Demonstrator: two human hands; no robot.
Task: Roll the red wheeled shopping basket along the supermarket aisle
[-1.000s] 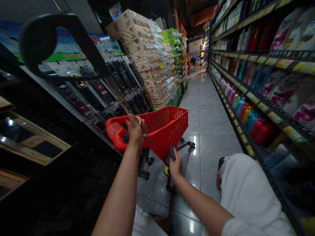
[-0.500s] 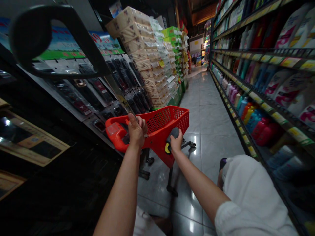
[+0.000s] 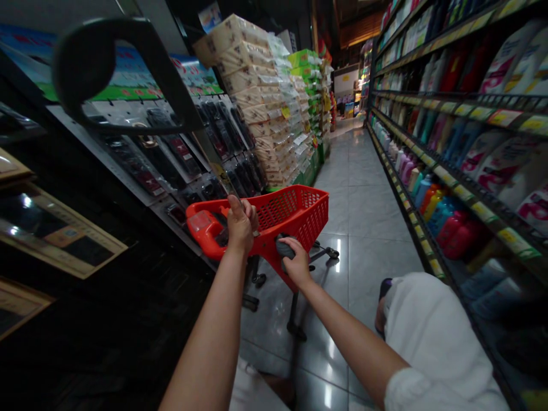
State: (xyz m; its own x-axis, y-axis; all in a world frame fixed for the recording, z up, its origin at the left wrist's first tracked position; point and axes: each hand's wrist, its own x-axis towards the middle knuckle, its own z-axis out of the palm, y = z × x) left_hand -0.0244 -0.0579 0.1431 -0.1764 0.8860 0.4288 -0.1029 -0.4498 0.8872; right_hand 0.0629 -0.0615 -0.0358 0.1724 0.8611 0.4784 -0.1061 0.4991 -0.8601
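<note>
Gripping the handle of the red cart [image 3: 295, 220], the left hand [image 3: 240, 225] is closing tight around it. The right hand [image 3: 294, 261] is holding a dark grey thing [image 3: 283, 249] against the cart's near side. What is lying inside the cart is hidden.
</note>
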